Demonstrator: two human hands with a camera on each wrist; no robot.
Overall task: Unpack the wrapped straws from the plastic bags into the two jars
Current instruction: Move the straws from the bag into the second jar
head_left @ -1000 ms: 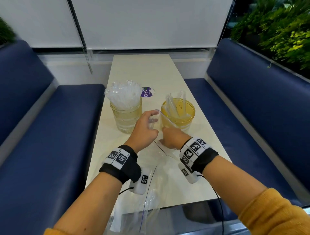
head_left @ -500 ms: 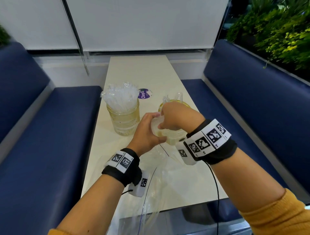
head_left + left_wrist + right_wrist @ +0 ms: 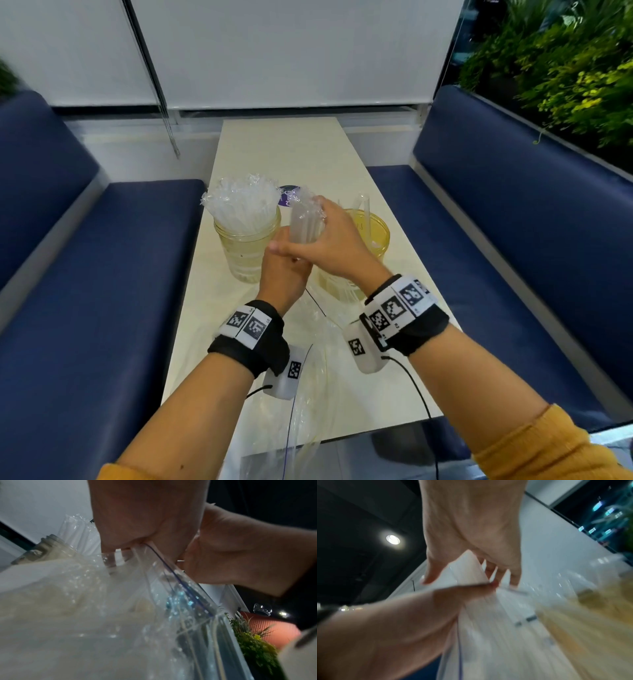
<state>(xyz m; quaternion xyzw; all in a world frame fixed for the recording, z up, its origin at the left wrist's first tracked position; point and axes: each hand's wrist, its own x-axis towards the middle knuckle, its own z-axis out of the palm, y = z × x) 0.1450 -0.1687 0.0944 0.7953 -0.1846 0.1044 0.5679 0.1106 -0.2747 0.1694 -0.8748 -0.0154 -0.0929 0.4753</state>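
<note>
Two glass jars stand mid-table: the left jar (image 3: 245, 255) is packed with wrapped straws, and the yellow-tinted right jar (image 3: 378, 233) holds only a few. Between them my right hand (image 3: 327, 240) grips an upright bundle of wrapped straws (image 3: 303, 222), whose lower end is still at the bag's mouth. Just below, my left hand (image 3: 284, 272) holds the mouth of a clear zip bag (image 3: 315, 359) that trails toward me across the table. In the right wrist view my fingers (image 3: 513, 574) curl round the white bundle (image 3: 467, 569). The left wrist view shows the bag (image 3: 154, 588) rising into my palm.
The narrow cream table (image 3: 284, 150) runs between two blue benches (image 3: 102, 274) (image 3: 513, 222). A purple round sticker (image 3: 286, 197) lies behind the jars. Crumpled clear plastic (image 3: 301, 428) lies at the table's near edge. Green plants (image 3: 565, 68) stand at the far right.
My right hand went from low in the bag to up between the jars, drawing a bundle of straws upward. My left hand rose with the bag's mouth.
</note>
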